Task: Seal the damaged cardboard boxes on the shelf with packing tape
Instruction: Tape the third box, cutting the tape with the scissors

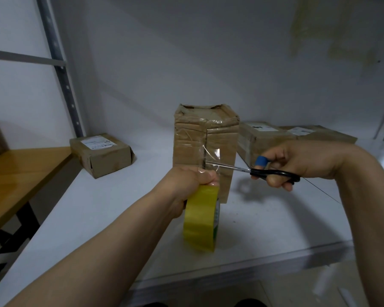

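Tape strip [211,160], thin and likely clingy, is stretching taut; left hand [191,180] is gripping its roll [201,218], right hand [297,160] gripping scissors [273,172].

The shelf surface [75,207] is open at lower left and at lower right of the frame. The upright box [186,149] blocks the centre, with the tape roll [200,220] just in front. A flat box [102,156] obstructs the left; two boxes [262,140] close the right rear.
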Action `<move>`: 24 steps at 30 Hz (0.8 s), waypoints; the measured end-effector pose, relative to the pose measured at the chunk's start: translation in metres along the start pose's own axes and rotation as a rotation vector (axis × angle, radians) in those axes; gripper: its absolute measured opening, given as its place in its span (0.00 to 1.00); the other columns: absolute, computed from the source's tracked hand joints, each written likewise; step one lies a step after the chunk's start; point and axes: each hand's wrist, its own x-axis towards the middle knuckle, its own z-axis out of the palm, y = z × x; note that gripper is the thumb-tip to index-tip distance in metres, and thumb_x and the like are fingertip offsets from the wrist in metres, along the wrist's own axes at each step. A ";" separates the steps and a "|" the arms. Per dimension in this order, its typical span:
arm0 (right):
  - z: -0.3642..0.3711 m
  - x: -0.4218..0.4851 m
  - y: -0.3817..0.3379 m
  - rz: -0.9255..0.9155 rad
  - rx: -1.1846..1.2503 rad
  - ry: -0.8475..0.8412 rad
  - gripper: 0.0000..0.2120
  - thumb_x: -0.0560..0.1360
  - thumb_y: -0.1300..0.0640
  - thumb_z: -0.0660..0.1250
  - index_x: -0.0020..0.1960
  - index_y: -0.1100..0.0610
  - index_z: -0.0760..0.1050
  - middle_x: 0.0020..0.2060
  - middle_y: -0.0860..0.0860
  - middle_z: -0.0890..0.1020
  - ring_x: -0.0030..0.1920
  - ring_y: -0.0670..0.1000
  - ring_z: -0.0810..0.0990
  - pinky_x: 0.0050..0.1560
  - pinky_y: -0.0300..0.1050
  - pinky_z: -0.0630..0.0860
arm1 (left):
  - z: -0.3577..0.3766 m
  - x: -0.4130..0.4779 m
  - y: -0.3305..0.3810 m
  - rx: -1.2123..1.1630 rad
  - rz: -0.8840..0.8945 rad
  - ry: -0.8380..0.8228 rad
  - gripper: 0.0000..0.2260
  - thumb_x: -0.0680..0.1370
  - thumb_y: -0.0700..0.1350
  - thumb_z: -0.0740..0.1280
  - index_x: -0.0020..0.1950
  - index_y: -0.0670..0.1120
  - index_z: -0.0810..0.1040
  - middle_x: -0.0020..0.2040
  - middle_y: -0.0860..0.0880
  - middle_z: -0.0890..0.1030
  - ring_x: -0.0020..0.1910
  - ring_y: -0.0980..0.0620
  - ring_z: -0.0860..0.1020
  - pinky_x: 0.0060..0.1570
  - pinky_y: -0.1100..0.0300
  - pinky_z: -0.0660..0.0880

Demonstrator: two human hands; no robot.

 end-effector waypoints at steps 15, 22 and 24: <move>0.009 0.012 -0.016 -0.029 -0.008 0.008 0.19 0.65 0.53 0.81 0.54 0.55 0.83 0.36 0.51 0.83 0.35 0.48 0.80 0.40 0.38 0.77 | 0.002 0.001 0.000 0.080 -0.025 -0.045 0.12 0.75 0.43 0.76 0.56 0.39 0.83 0.48 0.42 0.86 0.39 0.49 0.85 0.35 0.57 0.81; 0.014 0.012 0.001 0.016 -0.054 -0.038 0.25 0.61 0.48 0.84 0.55 0.44 0.82 0.43 0.58 0.84 0.44 0.51 0.83 0.51 0.47 0.80 | -0.017 -0.007 0.006 0.264 -0.002 -0.226 0.06 0.75 0.46 0.74 0.48 0.43 0.85 0.43 0.46 0.85 0.38 0.50 0.84 0.42 0.57 0.80; 0.022 0.014 0.001 0.050 -0.126 -0.069 0.28 0.60 0.44 0.83 0.58 0.43 0.79 0.48 0.57 0.83 0.49 0.51 0.82 0.57 0.50 0.79 | -0.029 -0.011 0.010 0.374 -0.010 -0.331 0.07 0.72 0.48 0.76 0.45 0.46 0.86 0.45 0.47 0.86 0.45 0.49 0.83 0.51 0.51 0.79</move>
